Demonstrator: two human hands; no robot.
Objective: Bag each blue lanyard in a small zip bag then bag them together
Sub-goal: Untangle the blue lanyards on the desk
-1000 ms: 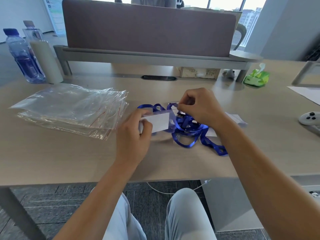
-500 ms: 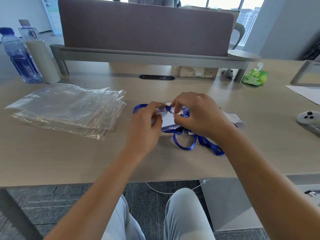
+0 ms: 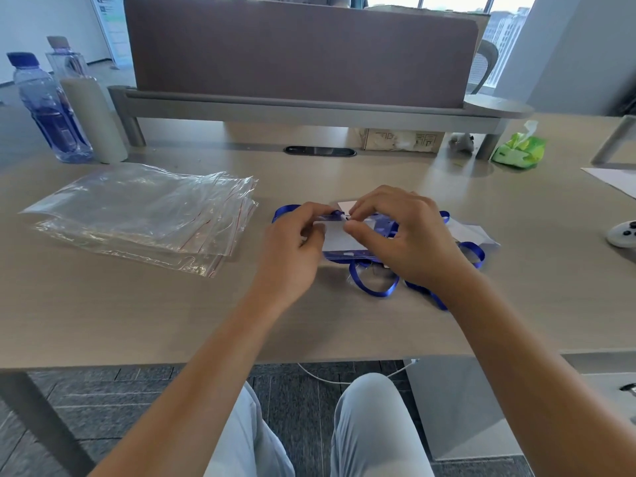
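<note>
**Desk editor:** What are the hands doing?

**Photographer:** Both meet over the middle of the desk [image 3: 103, 321]. The left hand [image 3: 292, 256] curls its fingers and thumb onto the left top edge of a clear badge holder [image 3: 339, 241] with a white card inside. The right hand [image 3: 402, 239] pinches at the same top edge, forefinger and thumb closing on the spot where the strap clips on. Neither hand is spread; both grip.

**Desk editor:** Why hold it that way?

**Photographer:** My reading: one hand steadies the holder so the other can work the clip or gather the strap, tidying it before it goes into a bag. That is a judgement, not something shown.

**Desk editor:** And the lanyards themselves?

**Photographer:** Blue lanyard [image 3: 375, 289] ribbon loops lie tangled under and around the right hand, flat on the desk. How many lanyards are in the tangle, I cannot tell. None is bagged yet.

**Desk editor:** The bags?

**Photographer:** A loose stack of clear zip bags [image 3: 148, 215] lies to the left, near the left hand, within easy reach but untouched.

**Desk editor:** Anything further out?

**Photographer:** Two water bottles [image 3: 48, 108] at far left, a green tissue pack [image 3: 519, 151] at back right, a white game controller [image 3: 623, 232] at the right edge, and a grey divider screen [image 3: 299, 49] behind.
</note>
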